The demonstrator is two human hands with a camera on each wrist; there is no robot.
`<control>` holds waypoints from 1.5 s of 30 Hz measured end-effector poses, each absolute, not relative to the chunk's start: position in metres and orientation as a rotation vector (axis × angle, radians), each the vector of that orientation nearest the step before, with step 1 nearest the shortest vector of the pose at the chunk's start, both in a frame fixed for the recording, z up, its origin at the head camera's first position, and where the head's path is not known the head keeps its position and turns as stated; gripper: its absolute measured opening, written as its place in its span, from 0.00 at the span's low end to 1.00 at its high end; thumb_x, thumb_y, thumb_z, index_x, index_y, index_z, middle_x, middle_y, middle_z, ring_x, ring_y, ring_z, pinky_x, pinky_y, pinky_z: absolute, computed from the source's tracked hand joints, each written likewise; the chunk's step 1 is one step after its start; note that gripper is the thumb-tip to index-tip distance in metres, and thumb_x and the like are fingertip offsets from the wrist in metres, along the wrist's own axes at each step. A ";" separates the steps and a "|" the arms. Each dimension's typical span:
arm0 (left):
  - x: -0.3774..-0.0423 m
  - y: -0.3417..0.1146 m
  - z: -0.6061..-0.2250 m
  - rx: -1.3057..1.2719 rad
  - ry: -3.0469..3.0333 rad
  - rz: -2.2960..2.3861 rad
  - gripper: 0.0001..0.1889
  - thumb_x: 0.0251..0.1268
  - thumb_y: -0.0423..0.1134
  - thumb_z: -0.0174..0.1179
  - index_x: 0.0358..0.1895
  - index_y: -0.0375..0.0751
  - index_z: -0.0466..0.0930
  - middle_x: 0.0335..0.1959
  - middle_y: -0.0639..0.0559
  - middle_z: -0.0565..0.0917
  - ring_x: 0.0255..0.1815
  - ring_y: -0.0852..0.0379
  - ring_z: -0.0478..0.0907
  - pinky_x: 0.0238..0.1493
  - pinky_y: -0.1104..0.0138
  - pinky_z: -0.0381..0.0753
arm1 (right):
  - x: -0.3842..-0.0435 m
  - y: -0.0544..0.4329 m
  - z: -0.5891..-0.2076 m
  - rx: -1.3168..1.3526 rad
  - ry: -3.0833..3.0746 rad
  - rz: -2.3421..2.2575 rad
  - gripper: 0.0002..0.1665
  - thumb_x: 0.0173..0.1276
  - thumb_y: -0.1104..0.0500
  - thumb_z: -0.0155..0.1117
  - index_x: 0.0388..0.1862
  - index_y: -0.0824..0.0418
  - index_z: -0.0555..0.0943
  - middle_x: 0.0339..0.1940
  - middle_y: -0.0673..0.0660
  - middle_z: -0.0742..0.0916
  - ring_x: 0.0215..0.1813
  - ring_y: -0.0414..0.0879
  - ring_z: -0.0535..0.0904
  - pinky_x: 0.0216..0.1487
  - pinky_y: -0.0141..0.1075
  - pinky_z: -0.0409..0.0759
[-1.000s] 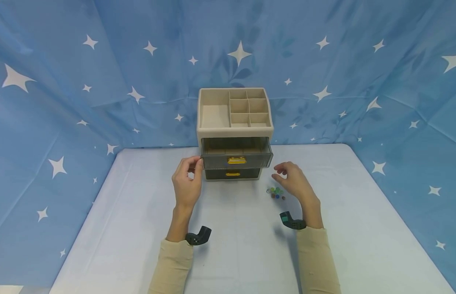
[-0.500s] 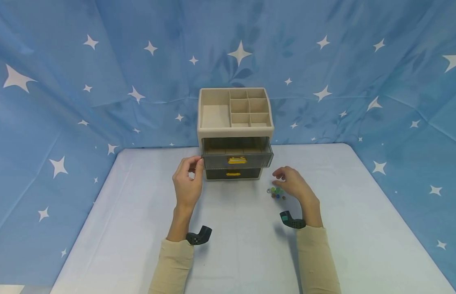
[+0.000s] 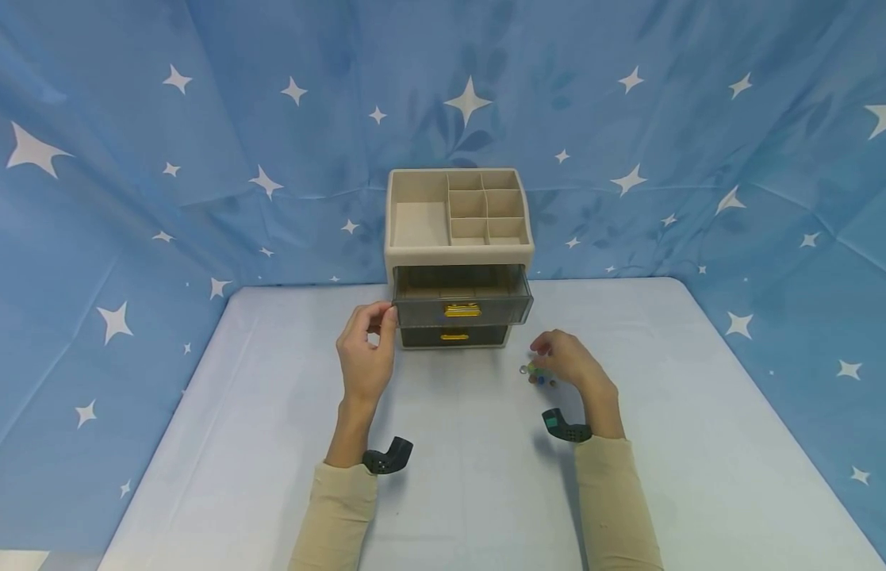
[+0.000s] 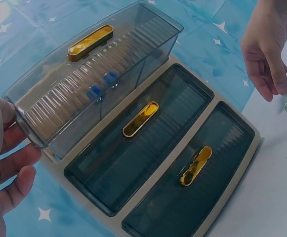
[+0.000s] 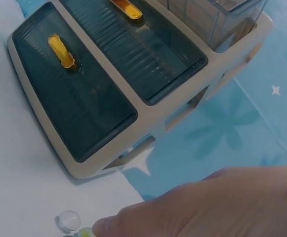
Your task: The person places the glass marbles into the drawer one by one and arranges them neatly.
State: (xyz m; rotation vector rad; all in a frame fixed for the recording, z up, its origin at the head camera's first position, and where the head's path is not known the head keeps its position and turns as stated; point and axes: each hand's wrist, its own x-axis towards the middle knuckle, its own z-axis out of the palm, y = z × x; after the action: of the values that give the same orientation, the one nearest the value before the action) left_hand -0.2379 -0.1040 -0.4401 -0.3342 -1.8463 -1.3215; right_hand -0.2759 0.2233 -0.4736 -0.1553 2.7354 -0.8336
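Smoke-grey clear plastic: top drawer (image 3: 418, 313), drawn out of a beige organizer (image 3: 458, 255); two lower drawers (image 4: 103, 163) pushed in. Two blue pieces (image 4: 94, 92) show through its wall, probably marbles. Left hand (image 3: 366, 358): thumb and fingers pinching the drawer's left front corner. Marbles (image 3: 541, 381), mixed colours: loose cluster on white cloth (image 3: 457, 444), in front and to the right of the organizer. Right hand (image 3: 571, 361): at the cluster, fingers loosely bent, not seen closed on any marble; contact uncertain. Step, as judged: reaching for a marble with the drawer steadied. Next move: apparently a fingertip pinch on one marble.
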 end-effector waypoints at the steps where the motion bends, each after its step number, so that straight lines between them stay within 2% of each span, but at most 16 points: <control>1: -0.238 -0.104 -0.440 -0.336 -1.842 -1.324 0.05 0.69 0.31 0.61 0.42 0.31 0.83 0.33 0.42 0.85 0.32 0.51 0.80 0.38 0.80 0.76 | -0.276 0.223 -0.474 -0.153 2.733 -0.832 0.18 0.66 0.62 0.65 0.54 0.69 0.80 0.49 0.66 0.84 0.43 0.52 0.80 0.44 0.44 0.83; 11: -0.238 -0.104 -0.440 -0.341 -1.846 -1.314 0.05 0.69 0.31 0.61 0.42 0.31 0.83 0.34 0.42 0.84 0.32 0.51 0.80 0.38 0.80 0.75 | -0.275 0.221 -0.479 -0.106 2.713 -0.823 0.18 0.65 0.62 0.68 0.52 0.69 0.80 0.47 0.65 0.85 0.39 0.50 0.81 0.40 0.40 0.82; 17: -0.238 -0.105 -0.439 -0.350 -1.834 -1.310 0.05 0.68 0.30 0.62 0.42 0.32 0.84 0.33 0.42 0.85 0.32 0.51 0.80 0.38 0.79 0.76 | -0.275 0.220 -0.481 -0.086 2.712 -0.831 0.17 0.67 0.61 0.67 0.51 0.68 0.80 0.45 0.63 0.86 0.37 0.48 0.81 0.37 0.38 0.82; 29: -0.237 -0.104 -0.439 -0.334 -1.849 -1.320 0.05 0.68 0.30 0.62 0.42 0.31 0.83 0.34 0.41 0.84 0.33 0.50 0.80 0.39 0.80 0.75 | -0.275 0.215 -0.486 -0.037 2.712 -0.834 0.13 0.68 0.60 0.65 0.48 0.66 0.82 0.36 0.57 0.88 0.31 0.45 0.81 0.31 0.34 0.80; 45: -0.237 -0.105 -0.440 -0.344 -1.856 -1.325 0.06 0.69 0.31 0.61 0.42 0.30 0.83 0.34 0.41 0.84 0.33 0.51 0.80 0.39 0.80 0.76 | -0.275 0.216 -0.486 -0.068 2.751 -0.839 0.13 0.68 0.60 0.64 0.46 0.67 0.83 0.34 0.57 0.89 0.27 0.45 0.79 0.27 0.34 0.78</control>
State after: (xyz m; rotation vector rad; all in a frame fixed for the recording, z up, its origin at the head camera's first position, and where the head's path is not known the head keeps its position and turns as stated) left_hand -0.2371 -0.1049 -0.4401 -0.3441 -1.8556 -1.3254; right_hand -0.2747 0.2157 -0.4861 -0.0683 2.7509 -0.8392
